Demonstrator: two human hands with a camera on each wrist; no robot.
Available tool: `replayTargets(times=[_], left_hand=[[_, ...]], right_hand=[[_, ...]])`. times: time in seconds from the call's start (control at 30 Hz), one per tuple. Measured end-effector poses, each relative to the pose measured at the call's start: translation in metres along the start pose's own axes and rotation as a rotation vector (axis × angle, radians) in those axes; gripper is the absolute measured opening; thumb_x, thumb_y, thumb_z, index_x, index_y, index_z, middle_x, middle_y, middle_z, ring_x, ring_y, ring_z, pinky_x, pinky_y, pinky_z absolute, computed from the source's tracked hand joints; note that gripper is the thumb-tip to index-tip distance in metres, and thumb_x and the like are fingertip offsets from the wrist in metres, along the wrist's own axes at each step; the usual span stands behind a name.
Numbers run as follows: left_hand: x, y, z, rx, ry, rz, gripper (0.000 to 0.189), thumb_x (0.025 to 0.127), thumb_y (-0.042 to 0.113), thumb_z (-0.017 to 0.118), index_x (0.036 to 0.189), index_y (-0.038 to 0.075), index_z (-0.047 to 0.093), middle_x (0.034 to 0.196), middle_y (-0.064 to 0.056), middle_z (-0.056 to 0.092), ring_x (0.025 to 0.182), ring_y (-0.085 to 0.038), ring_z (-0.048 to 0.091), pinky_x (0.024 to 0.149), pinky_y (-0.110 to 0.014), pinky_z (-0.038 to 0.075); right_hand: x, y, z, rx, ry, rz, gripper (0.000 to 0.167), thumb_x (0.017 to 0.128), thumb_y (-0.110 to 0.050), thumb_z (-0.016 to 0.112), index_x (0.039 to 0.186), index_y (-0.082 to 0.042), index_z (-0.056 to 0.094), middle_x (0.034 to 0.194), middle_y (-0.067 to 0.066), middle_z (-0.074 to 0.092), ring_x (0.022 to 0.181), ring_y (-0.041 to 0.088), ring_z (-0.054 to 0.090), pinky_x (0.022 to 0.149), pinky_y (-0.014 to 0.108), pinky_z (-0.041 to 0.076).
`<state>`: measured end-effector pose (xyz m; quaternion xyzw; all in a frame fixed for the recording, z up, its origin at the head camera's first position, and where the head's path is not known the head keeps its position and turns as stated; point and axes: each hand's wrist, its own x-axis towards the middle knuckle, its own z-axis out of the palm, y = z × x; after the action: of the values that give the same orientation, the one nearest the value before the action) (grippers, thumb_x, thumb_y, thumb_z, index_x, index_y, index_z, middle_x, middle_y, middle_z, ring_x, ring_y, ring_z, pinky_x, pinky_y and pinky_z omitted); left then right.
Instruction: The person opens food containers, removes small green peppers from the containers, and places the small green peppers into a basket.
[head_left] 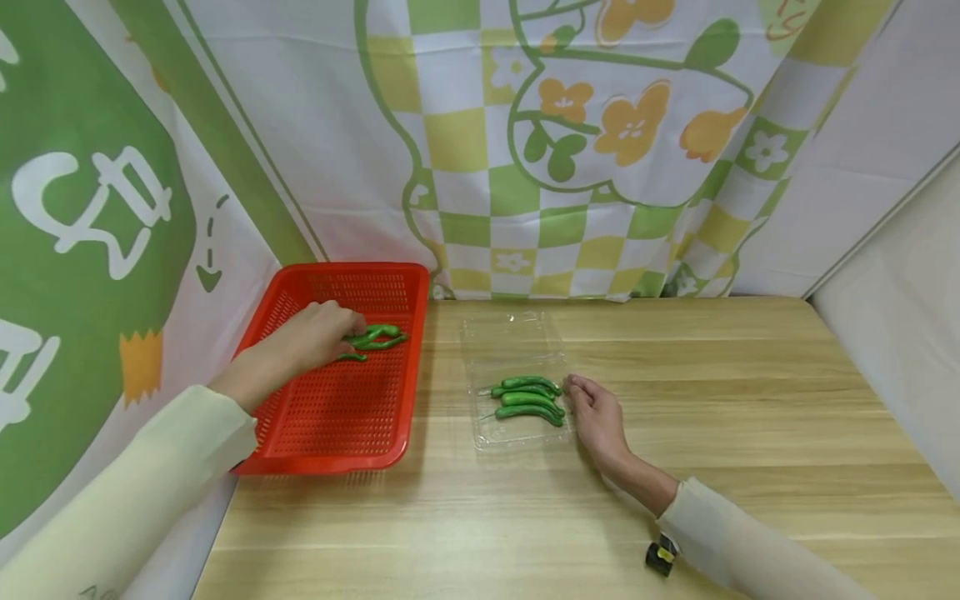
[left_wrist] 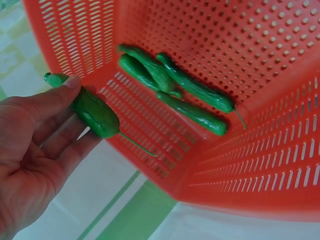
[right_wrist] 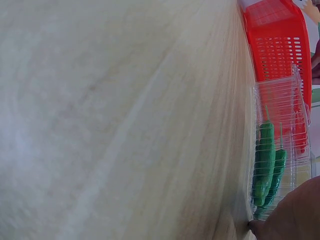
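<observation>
In the left wrist view, my left hand (left_wrist: 37, 145) pinches a green chili pepper (left_wrist: 97, 116) between thumb and fingers, its thin stem pointing away from the palm. Several more green peppers (left_wrist: 197, 92) lie in the red basket (left_wrist: 250, 185). The head view has the left hand (head_left: 322, 333) inside that basket, its fingers partly hiding the peppers. A hinged clear plastic box (head_left: 483, 429) lies with its lid up on the table, green peppers (head_left: 528, 400) lined up side by side in it. At its right edge my right hand (head_left: 600, 421) grips the rim with curled fingers.
The wooden table (head_left: 712, 375) carries the basket at the left and the box near the middle. A patterned curtain (head_left: 465, 150) hangs along the back edge. At the left stands a green and white printed wall (head_left: 82, 208), close beside the basket.
</observation>
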<state>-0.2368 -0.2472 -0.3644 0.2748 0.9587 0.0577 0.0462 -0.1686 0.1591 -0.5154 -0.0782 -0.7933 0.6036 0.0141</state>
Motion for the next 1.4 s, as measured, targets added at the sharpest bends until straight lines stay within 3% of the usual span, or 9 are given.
replayTargets(times=[0.23,0.47,0.8,1.1,1.4], left_hand=[[0.016,-0.009,0.014,-0.008,-0.056,0.021,0.023,0.086,0.003,0.086,0.077,0.012,0.066,0.07,0.003,0.056,0.066,-0.016,0.049,0.061,-0.031,0.044],[0.025,-0.015,0.027,-0.028,-0.126,-0.02,0.015,0.086,0.0,0.085,0.084,0.007,0.072,0.073,0.002,0.06,0.068,-0.016,0.051,0.064,-0.032,0.045],[0.04,-0.02,0.045,0.001,-0.216,-0.07,0.016,0.089,0.001,0.082,0.083,0.01,0.071,0.074,0.0,0.059,0.069,-0.017,0.053,0.065,-0.031,0.046],[0.045,-0.025,0.053,0.037,-0.238,-0.007,0.022,0.088,0.001,0.082,0.079,0.011,0.066,0.073,0.001,0.056,0.069,-0.017,0.049,0.065,-0.032,0.044],[0.051,-0.029,0.059,0.058,-0.27,-0.026,0.024,0.088,0.0,0.081,0.076,0.015,0.065,0.075,0.0,0.056,0.07,-0.018,0.048,0.065,-0.032,0.043]], right_hand=[[-0.001,0.001,0.0,0.002,-0.001,0.006,0.035,0.11,-0.006,0.051,0.139,0.01,0.061,0.138,0.025,0.066,0.131,0.035,0.063,0.09,0.013,0.05],[-0.001,0.001,0.0,0.016,-0.011,0.006,0.035,0.11,-0.006,0.05,0.139,0.011,0.06,0.138,0.025,0.065,0.134,0.036,0.061,0.09,0.011,0.05],[0.0,0.001,0.001,0.0,-0.002,0.001,0.035,0.11,-0.005,0.051,0.138,0.012,0.061,0.138,0.025,0.066,0.133,0.034,0.061,0.087,0.008,0.047],[0.0,-0.001,0.002,-0.005,0.003,0.007,0.035,0.11,-0.006,0.051,0.138,0.011,0.062,0.137,0.024,0.067,0.131,0.03,0.061,0.087,0.007,0.047],[-0.001,-0.003,0.0,0.004,-0.01,0.016,0.036,0.111,-0.007,0.051,0.14,0.01,0.06,0.14,0.024,0.065,0.128,0.031,0.062,0.084,0.007,0.048]])
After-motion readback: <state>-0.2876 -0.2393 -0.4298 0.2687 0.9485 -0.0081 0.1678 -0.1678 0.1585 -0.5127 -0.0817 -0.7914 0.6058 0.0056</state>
